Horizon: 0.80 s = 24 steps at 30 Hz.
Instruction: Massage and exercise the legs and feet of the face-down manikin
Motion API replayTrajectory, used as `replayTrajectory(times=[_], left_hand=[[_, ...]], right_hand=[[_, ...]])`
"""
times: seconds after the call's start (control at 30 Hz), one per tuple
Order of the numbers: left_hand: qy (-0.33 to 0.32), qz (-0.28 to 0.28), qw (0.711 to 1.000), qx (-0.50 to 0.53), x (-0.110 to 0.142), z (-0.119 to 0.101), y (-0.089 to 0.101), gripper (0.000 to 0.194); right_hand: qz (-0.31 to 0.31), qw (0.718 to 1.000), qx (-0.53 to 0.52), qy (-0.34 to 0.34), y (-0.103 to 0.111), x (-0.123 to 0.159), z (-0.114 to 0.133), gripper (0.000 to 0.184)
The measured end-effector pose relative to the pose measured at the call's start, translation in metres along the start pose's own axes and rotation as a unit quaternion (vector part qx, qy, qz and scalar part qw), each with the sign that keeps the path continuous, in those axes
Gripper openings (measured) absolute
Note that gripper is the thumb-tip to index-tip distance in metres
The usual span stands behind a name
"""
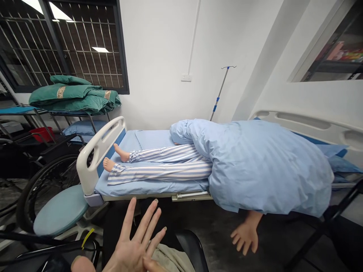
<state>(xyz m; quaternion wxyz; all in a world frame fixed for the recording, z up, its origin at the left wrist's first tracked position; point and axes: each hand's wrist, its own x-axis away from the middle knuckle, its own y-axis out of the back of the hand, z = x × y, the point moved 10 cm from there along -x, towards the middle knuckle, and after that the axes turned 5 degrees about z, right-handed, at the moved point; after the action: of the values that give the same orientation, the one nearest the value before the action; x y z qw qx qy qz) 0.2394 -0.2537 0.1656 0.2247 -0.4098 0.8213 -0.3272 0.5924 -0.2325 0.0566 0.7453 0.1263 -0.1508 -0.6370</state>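
My left hand (pixel 133 241) is raised at the bottom of the view, palm towards me, fingers spread and holding nothing. A finger of my right hand (pixel 153 265) touches the lower edge of that palm; the rest of this hand is out of view. Beyond them, a figure like a nursing manikin lies on a bed, in striped trousers (pixel 164 172) with bare feet (pixel 109 164). A bunched light-blue quilt (pixel 263 166) covers its upper body and head. From under the quilt, the manikin's hand (pixel 246 236) hangs over the bed's near side.
The bed's white footboard (pixel 85 166) stands left, its headboard (pixel 306 121) right. A round blue stool (pixel 61 211) and a wheelchair (pixel 51 181) are at the left. Folded green quilts (pixel 76 96) lie below the window. An IV pole (pixel 220 92) rises behind the bed.
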Motion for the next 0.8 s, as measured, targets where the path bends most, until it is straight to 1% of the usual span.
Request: replayTrajectory(times=[0.1, 0.13, 0.2, 0.27, 0.3, 0.37, 0.43, 0.5, 0.53, 0.57, 0.63, 0.7, 0.8], left_hand=[[0.000, 0.020, 1.000, 0.015, 0.000, 0.001, -0.006, 0.066], [-0.010, 0.030, 0.999, 0.024, 0.000, -0.001, -0.010, 0.068], [-0.031, 0.068, 0.996, 0.046, 0.000, -0.006, -0.022, 0.081], [-0.039, 0.102, 0.992, 0.062, 0.001, -0.007, -0.030, 0.096], [-0.040, 0.112, 0.991, 0.065, 0.001, -0.006, -0.032, 0.100], [-0.042, 0.117, 0.991, 0.055, 0.000, -0.004, -0.033, 0.102], [-0.045, 0.118, 0.991, 0.039, 0.000, -0.003, -0.033, 0.102], [-0.035, 0.113, 0.993, 0.030, -0.001, -0.001, -0.033, 0.101], [-0.027, 0.107, 0.993, 0.028, -0.001, -0.001, -0.032, 0.101], [-0.023, 0.101, 0.994, 0.027, -0.001, -0.001, -0.032, 0.100], [-0.028, 0.090, 0.995, 0.029, -0.002, -0.004, -0.031, 0.098], [-0.037, 0.090, 0.995, 0.037, -0.002, -0.008, -0.031, 0.097], [-0.027, 0.088, 0.995, 0.039, -0.002, -0.007, -0.030, 0.097]], right_hand=[[-0.056, 0.998, -0.013, 0.011, 0.005, 0.003, -0.003, 0.043], [-0.066, 0.998, -0.011, 0.010, 0.006, 0.003, -0.008, 0.042], [-0.052, 0.999, 0.003, 0.002, 0.006, 0.003, -0.021, 0.042], [-0.012, 1.000, 0.024, 0.004, 0.004, 0.001, -0.035, 0.043], [0.014, 0.999, 0.034, 0.010, 0.004, 0.001, -0.040, 0.046], [0.076, 0.996, 0.047, 0.027, -0.001, 0.001, -0.049, 0.054], [0.150, 0.987, 0.051, 0.025, -0.010, 0.003, -0.057, 0.061], [0.211, 0.976, 0.058, -0.002, -0.021, 0.006, -0.067, 0.060], [0.226, 0.972, 0.064, -0.016, -0.024, 0.007, -0.071, 0.057], [0.229, 0.971, 0.070, -0.025, -0.024, 0.007, -0.073, 0.055], [0.210, 0.975, 0.074, -0.019, -0.021, 0.007, -0.071, 0.052], [0.183, 0.980, 0.080, -0.010, -0.016, 0.007, -0.065, 0.053], [0.153, 0.982, 0.111, -0.017, -0.012, 0.007, -0.052, 0.052]])
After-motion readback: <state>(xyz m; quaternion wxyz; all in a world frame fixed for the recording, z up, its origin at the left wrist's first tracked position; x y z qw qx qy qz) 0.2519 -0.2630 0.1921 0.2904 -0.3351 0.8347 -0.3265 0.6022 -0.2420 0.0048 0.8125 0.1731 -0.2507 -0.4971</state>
